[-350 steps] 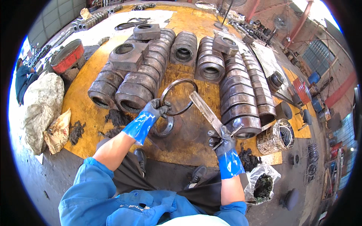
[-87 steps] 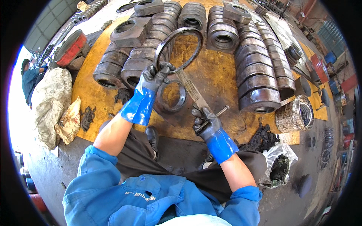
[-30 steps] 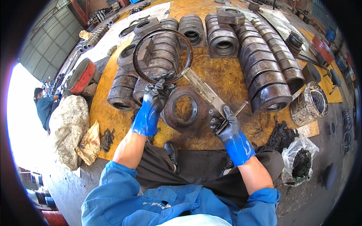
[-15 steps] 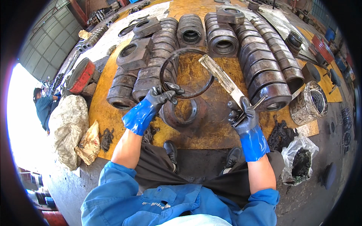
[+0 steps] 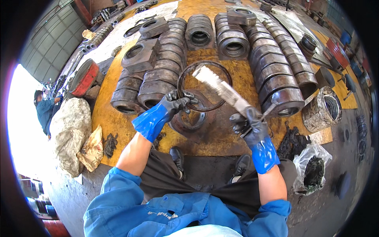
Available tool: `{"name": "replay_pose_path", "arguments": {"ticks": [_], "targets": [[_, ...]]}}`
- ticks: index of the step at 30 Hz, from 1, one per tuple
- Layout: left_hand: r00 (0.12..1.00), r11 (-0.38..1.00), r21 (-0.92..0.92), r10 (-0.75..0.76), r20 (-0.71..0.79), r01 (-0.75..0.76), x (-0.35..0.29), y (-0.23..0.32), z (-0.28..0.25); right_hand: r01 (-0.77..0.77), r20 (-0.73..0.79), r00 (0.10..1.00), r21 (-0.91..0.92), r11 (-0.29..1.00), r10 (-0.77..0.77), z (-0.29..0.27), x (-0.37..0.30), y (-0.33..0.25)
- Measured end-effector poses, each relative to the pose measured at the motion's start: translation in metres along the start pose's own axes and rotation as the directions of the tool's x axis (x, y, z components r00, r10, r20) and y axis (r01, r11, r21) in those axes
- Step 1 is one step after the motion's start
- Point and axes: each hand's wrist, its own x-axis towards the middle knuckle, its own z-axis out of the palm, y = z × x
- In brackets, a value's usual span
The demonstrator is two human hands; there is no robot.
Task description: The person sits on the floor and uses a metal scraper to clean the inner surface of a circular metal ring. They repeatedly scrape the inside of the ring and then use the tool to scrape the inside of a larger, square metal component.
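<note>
My left hand (image 5: 177, 102), in a black-and-blue rubber glove, is closed on the near left side of a dark, thin round ring (image 5: 180, 79), held up above the mat. My right hand (image 5: 254, 128), gloved alike, grips a flat, pale, smeared stick (image 5: 226, 91); motion blurs its far end, which overlaps the ring in view. A thin metal rod (image 5: 270, 108) also sticks out from the right fist. Beneath the held ring, a thick steel collar (image 5: 185, 123) lies on the stained yellow mat (image 5: 213, 148), partly hidden by the left hand and the ring.
Rows of steel collars (image 5: 276, 71) lie on both sides, with square blocks (image 5: 140, 57) on the left row. To the right stand a dirty bucket (image 5: 321, 108) and a plastic bag (image 5: 314, 170) of dark matter. Sacking (image 5: 71, 130) lies left; another person (image 5: 47, 110) is beyond.
The ring has moved right and lower with my left hand, and looks smaller in view. In my right hand the stick has shifted left, across the ring's opening.
</note>
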Motion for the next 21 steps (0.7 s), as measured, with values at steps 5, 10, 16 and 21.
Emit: {"name": "replay_pose_path", "arguments": {"ticks": [5, 10, 16, 21], "targets": [[0.996, 0.978, -0.205, 0.009, -0.094, -0.028, 0.007, -0.002, -0.003, 0.039, -0.092, 0.996, 0.477, 0.878, 0.006, -0.043, 0.021, 0.01], [0.997, 0.997, 0.064, 0.04, -0.06, -0.036, 0.001, 0.005, 0.009, -0.084, -0.081, 0.987, 0.484, 0.871, 0.141, -0.047, 0.028, 0.029], [0.994, 0.744, 0.666, 0.014, -0.111, 0.064, -0.005, -0.001, 0.022, -0.063, -0.115, 0.99, 0.115, 0.991, 0.076, -0.017, 0.023, 0.03], [0.99, 0.673, 0.736, 0.14, -0.035, -0.069, -0.001, -0.024, 0.014, -0.187, -0.041, 0.982, -0.193, 0.963, 0.182, 0.015, 0.013, 0.043]]}}
